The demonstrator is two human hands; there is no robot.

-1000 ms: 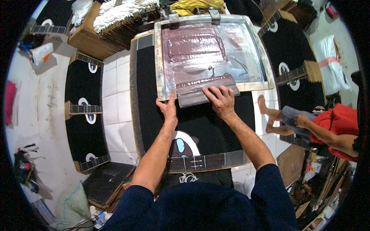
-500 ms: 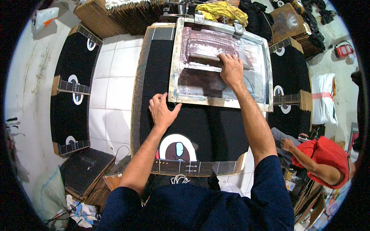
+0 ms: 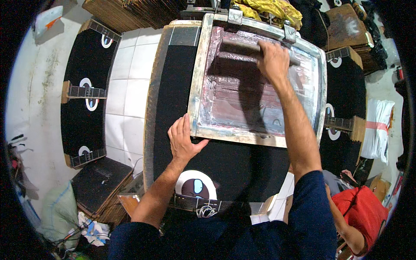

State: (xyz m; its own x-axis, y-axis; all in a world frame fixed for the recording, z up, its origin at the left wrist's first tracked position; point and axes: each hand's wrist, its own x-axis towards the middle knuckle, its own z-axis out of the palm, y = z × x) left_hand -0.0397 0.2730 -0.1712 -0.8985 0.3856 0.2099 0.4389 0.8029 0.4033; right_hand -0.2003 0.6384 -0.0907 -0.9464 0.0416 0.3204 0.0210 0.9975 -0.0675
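Note:
My right hand (image 3: 274, 60) grips a long squeegee (image 3: 238, 47) near the far side of the screen frame (image 3: 242, 138). Dark maroon ink (image 3: 216, 86) coats much of the mesh. My left hand (image 3: 188, 138) rests open at the frame's near-left corner, fingertips along its edge and thumb spread. The frame is held by metal clamps (image 3: 235, 16) at its back, over a black fabric-covered board (image 3: 172, 82). A white round eye print (image 3: 183, 180) with a light-blue oval shows on the fabric toward me.
Boards with black printed pieces (image 3: 86, 56) lie left and right. Cardboard stacks (image 3: 121, 13) and yellow cloth (image 3: 277, 13) are behind. A white bundle (image 3: 375, 143) lies right. Another person in red (image 3: 359, 212) is at lower right. A green sack (image 3: 60, 208) sits lower left.
My right hand and squeegee have moved from the near edge to the far part of the screen. My left hand has loosened its hold at the corner; its fingers are now spread.

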